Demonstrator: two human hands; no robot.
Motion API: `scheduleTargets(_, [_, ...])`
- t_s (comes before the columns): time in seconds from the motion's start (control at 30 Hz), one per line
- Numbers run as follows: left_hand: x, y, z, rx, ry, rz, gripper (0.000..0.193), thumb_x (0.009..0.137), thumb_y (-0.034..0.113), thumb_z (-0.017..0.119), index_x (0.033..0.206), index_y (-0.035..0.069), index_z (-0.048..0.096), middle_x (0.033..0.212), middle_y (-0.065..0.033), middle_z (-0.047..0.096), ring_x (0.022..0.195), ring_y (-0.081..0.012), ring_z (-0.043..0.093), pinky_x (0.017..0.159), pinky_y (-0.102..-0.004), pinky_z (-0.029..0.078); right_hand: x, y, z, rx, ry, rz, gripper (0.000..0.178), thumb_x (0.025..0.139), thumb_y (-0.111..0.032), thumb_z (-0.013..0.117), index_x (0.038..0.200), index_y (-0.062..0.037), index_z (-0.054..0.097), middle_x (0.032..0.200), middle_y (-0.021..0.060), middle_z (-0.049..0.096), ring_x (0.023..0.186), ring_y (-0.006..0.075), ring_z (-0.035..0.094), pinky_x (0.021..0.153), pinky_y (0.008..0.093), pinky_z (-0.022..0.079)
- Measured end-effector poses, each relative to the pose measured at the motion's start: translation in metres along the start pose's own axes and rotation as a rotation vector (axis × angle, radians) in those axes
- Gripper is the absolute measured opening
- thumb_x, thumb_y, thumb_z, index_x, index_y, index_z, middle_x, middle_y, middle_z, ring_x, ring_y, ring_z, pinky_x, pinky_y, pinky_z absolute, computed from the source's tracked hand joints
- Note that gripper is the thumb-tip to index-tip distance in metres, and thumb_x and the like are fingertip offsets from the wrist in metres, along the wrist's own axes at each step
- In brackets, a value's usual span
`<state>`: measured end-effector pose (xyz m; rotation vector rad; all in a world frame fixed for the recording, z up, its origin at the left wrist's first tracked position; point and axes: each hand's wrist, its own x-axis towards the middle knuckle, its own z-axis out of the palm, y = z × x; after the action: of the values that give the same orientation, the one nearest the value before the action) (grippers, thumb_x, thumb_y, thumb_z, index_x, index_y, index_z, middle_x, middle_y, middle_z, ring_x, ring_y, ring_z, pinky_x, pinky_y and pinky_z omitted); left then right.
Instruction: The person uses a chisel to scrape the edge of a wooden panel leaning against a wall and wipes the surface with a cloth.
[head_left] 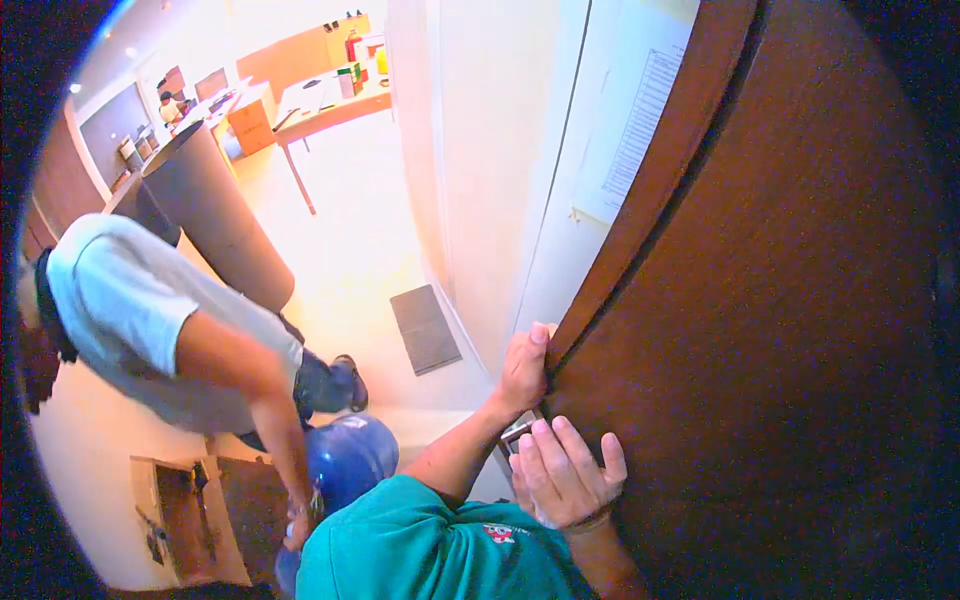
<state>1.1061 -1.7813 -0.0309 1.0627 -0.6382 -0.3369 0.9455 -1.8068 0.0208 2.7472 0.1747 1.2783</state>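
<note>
As the brown door (780,300) slants lengthwise up-right from our left hand (525,372), its grip unclear, our opened right hand (566,480) is empty. Leftward, a blue container (355,458) hides its contents.

Seeing a dark mat (426,330) lying on pale floor (350,245), a tall cylinder (220,210) standing to its left, a table (335,118) and orange box (253,120) farther back, and a printed sheet (640,125) hanging on white panelling (560,250).

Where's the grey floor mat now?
Head view, left of centre: the grey floor mat lies beside the pale wall, up and left of the person's left hand.
</note>
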Motion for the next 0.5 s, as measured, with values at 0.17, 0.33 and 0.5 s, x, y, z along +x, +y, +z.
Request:
scheduleTargets(0.17, [-0.010,-0.006,-0.006,-0.008,-0.009,0.016,0.064,0.106,0.053,0.032,0.090,-0.001,0.065,0.079,-0.0009,0.059,0.071,-0.0104,0.047,0.063,-0.0276,0.038,-0.011,-0.006,0.005,-0.009,-0.005,0.004,0.023,0.091,-0.028,0.063,0.108,-0.0134,0.067,0.107,0.0050,0.072,0.104,0.0218,0.068,0.115,0.0540,0.024])
scheduleTargets(0.33, [-0.042,-0.022,-0.030,-0.032,-0.039,-0.050,0.065,0.105,0.053,0.032,0.092,-0.001,0.065,0.081,-0.0012,0.058,0.072,-0.0109,0.047,0.064,-0.0274,0.037,-0.037,-0.038,0.007,-0.019,0.005,-0.014,0.023,0.090,-0.029,0.063,0.107,-0.0136,0.068,0.107,0.0044,0.072,0.103,0.0215,0.068,0.114,0.0530,0.024])
scheduleTargets(0.5, [-0.131,-0.025,-0.062,0.005,-0.038,-0.018,0.066,0.105,0.054,0.032,0.094,-0.003,0.066,0.083,-0.0028,0.059,0.073,-0.0123,0.049,0.065,-0.0284,0.039,-0.090,-0.118,0.002,-0.040,-0.006,0.012,0.023,0.090,-0.030,0.063,0.106,-0.0139,0.069,0.107,0.0038,0.072,0.102,0.0210,0.068,0.114,0.0525,0.024])
